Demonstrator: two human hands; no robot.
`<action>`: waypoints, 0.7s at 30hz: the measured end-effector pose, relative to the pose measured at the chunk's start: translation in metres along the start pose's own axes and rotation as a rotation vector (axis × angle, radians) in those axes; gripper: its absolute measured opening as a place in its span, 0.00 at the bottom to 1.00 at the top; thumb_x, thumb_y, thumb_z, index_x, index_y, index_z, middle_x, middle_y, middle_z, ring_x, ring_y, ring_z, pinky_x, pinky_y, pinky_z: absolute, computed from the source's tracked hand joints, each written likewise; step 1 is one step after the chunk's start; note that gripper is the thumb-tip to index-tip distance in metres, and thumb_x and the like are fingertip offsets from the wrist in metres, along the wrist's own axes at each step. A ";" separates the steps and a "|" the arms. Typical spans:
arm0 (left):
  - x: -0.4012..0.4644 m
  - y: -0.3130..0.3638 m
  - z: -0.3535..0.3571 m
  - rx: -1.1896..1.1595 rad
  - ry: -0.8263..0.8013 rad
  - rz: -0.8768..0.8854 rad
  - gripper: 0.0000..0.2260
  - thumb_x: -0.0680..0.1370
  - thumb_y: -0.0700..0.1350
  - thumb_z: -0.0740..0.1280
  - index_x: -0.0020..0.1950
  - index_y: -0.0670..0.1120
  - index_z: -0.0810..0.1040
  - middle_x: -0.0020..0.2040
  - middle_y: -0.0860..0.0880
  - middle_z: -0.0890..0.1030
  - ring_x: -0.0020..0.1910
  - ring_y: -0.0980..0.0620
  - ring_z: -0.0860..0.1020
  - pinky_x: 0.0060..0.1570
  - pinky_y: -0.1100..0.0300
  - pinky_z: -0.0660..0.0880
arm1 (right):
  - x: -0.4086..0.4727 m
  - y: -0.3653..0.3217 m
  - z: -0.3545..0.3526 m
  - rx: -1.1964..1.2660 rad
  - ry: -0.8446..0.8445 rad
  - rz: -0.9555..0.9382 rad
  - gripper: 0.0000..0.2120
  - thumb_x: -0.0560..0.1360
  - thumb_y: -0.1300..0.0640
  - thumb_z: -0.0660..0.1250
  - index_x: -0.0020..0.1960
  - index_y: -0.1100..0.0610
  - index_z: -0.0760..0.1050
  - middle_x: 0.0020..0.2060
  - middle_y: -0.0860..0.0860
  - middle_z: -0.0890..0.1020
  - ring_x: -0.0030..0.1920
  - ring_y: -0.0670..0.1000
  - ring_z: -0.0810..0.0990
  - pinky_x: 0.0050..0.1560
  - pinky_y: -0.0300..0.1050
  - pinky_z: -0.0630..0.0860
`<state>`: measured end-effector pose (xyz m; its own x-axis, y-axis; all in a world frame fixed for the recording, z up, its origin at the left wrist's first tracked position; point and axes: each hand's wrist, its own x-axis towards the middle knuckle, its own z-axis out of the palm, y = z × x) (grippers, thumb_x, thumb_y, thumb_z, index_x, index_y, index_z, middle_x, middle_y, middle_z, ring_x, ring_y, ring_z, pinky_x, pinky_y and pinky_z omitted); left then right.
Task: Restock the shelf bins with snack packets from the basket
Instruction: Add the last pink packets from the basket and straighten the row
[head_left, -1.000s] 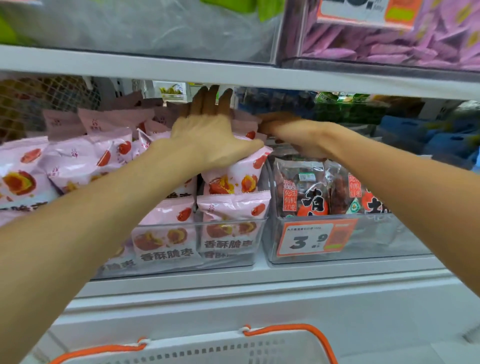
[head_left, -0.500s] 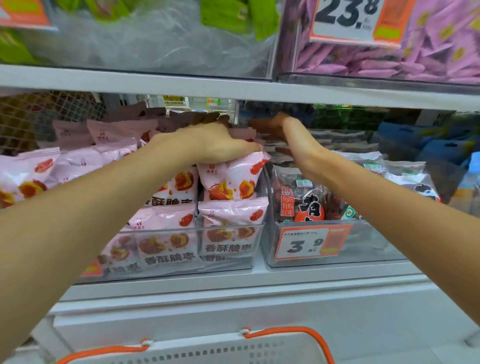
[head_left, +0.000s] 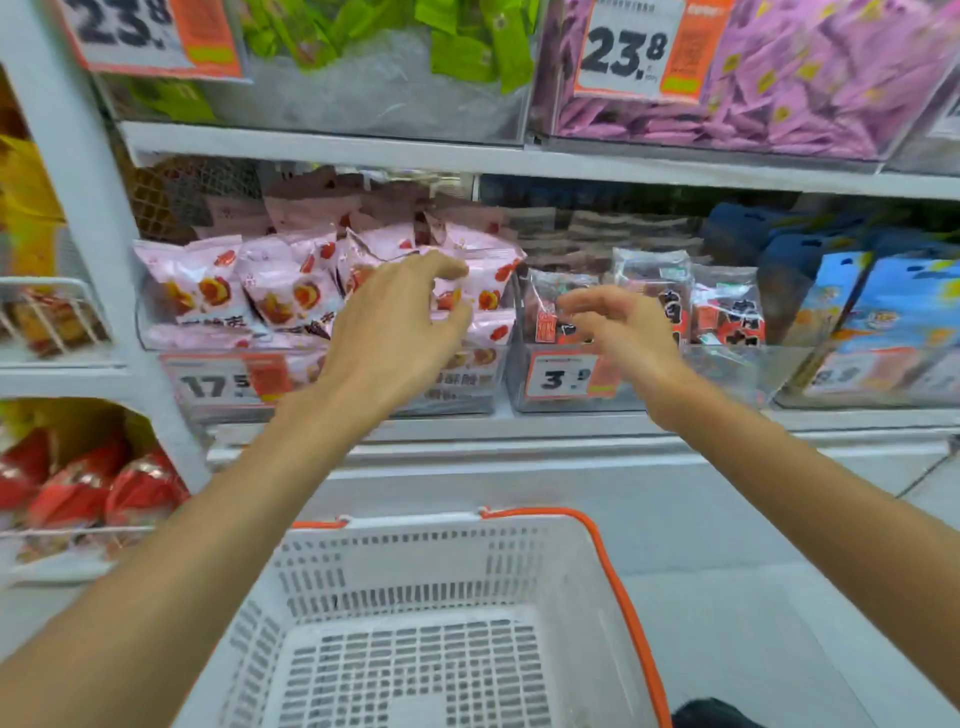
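Observation:
Pink snack packets (head_left: 280, 291) fill a clear shelf bin (head_left: 171, 343) on the middle shelf. Beside it on the right, a second clear bin (head_left: 644, 384) holds dark red-and-black packets (head_left: 727, 312). My left hand (head_left: 395, 332) hovers in front of the pink packets, fingers loosely curled, holding nothing. My right hand (head_left: 618, 327) hovers in front of the dark packets, fingers relaxed, also holding nothing. Below my arms stands the white basket (head_left: 524, 566) with an orange handle; no packet shows inside it.
Upper shelf bins hold green (head_left: 467, 47) and purple sweets (head_left: 810, 98). Blue packets (head_left: 883, 312) sit in a bin at far right. A white shelf post (head_left: 93, 249) rises at left, with red packets (head_left: 83, 488) and wire racks beyond it.
Both hands have let go of the packets and drawn back out of the shelf toward me. The view has pulled back and tilted down, showing the basket's inside.

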<state>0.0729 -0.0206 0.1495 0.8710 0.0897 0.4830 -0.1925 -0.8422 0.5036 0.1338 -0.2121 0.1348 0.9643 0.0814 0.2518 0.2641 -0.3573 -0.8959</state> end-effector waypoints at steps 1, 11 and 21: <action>-0.011 -0.004 0.003 -0.034 -0.041 -0.052 0.12 0.78 0.49 0.63 0.62 0.54 0.76 0.57 0.54 0.79 0.59 0.50 0.75 0.57 0.54 0.73 | -0.014 0.006 0.000 0.017 -0.024 0.042 0.12 0.76 0.69 0.61 0.48 0.54 0.79 0.40 0.46 0.81 0.36 0.38 0.78 0.37 0.30 0.74; -0.129 -0.055 0.062 -0.168 -0.484 -0.454 0.07 0.78 0.47 0.64 0.54 0.55 0.78 0.57 0.54 0.80 0.54 0.49 0.78 0.59 0.52 0.73 | -0.137 0.102 0.038 -0.048 -0.406 0.525 0.12 0.76 0.69 0.61 0.44 0.57 0.79 0.35 0.51 0.80 0.31 0.46 0.76 0.32 0.31 0.71; -0.213 -0.095 0.135 -0.316 -0.804 -0.753 0.12 0.81 0.41 0.61 0.61 0.43 0.78 0.64 0.44 0.76 0.55 0.43 0.79 0.57 0.51 0.75 | -0.190 0.198 0.070 -0.502 -0.802 0.648 0.11 0.76 0.67 0.60 0.52 0.63 0.79 0.53 0.58 0.80 0.37 0.48 0.77 0.36 0.34 0.73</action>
<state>-0.0329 -0.0317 -0.0979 0.8284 0.0531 -0.5576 0.4943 -0.5376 0.6831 0.0041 -0.2336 -0.1163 0.6976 0.2519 -0.6707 -0.1491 -0.8646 -0.4798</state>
